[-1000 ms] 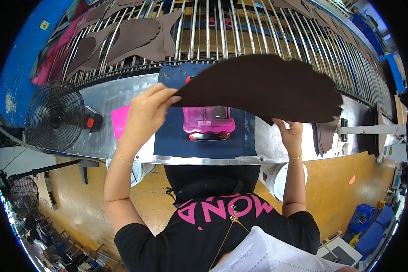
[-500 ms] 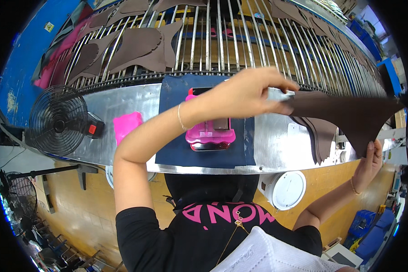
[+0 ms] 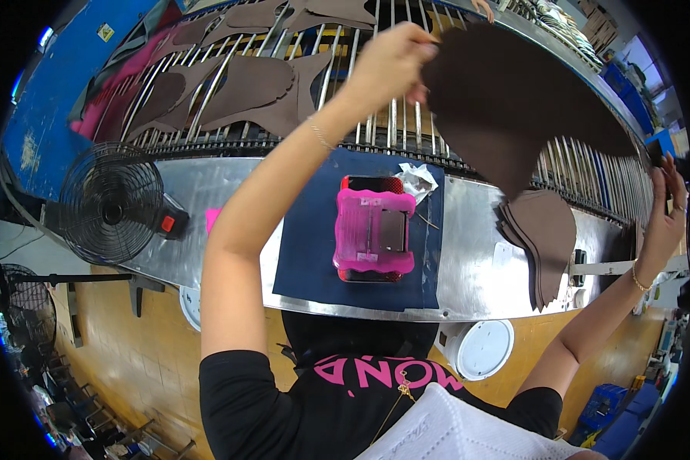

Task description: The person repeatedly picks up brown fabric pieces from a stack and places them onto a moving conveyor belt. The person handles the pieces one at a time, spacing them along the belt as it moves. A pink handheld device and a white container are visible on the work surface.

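My left hand (image 3: 395, 63) is raised over the roller rack, its fingers pinching the scalloped left edge of a dark brown cut piece of sheet material (image 3: 506, 96). This piece stretches out to the right, slightly blurred, with one flap hanging down. At its far right tip is my right hand (image 3: 665, 207), its fingertips closed around the narrow end, partly lost in shadow. Below the raised piece, a stack of brown cut pieces (image 3: 548, 238) lies on the metal table. A pink scalloped holder (image 3: 372, 234) sits on a red-and-black base on a dark blue mat (image 3: 307, 261).
Metal rods form a rack (image 3: 395, 126) beyond the table, bearing more brown pieces (image 3: 253, 88). A black fan (image 3: 111, 203) stands at left. Crumpled white wrapping (image 3: 418, 180) lies by the holder. Another person's hand (image 3: 483, 9) shows at the far edge. A white-lidded bucket (image 3: 483, 349) stands below.
Both hands have moved: the left went up and away over the rack, the right rose and shifted outward. The brown piece has been lifted off the table area and spread over the rods.
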Available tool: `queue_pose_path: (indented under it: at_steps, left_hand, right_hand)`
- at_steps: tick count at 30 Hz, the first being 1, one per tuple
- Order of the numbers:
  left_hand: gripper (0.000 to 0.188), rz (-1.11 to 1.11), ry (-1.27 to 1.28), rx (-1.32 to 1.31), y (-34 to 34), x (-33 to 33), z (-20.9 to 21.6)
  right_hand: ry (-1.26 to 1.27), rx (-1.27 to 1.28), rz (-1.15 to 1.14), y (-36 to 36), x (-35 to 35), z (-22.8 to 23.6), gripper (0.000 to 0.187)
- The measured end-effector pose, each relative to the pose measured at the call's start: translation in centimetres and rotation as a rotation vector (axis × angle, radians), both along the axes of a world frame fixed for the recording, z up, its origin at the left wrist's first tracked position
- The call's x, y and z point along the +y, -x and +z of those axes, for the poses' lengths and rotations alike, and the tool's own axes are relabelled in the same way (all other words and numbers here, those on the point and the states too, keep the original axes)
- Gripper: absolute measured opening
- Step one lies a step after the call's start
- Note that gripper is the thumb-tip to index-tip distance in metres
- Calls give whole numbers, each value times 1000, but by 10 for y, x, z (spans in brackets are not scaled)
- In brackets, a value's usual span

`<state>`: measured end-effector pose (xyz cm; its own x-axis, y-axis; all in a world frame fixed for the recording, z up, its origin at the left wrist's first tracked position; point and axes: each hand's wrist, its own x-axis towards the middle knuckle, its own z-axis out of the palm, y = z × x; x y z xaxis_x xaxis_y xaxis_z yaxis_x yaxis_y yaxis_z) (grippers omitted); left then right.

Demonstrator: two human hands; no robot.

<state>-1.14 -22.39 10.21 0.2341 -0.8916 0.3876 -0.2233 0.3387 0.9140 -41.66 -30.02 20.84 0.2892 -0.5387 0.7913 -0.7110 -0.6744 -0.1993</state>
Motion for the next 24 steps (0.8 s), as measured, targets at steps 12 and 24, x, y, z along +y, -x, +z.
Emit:
queue_pose_path:
  at_steps: [12, 24]
  left_hand:
    - [32, 755, 137, 525, -246, -8, -113]
    - [31, 1002, 114, 939, -307, -12, -229]
  right_hand:
    - [-496, 9, -260, 79, 1, -154, 24]
    - [-725, -103, -677, 173, 38, -263, 29]
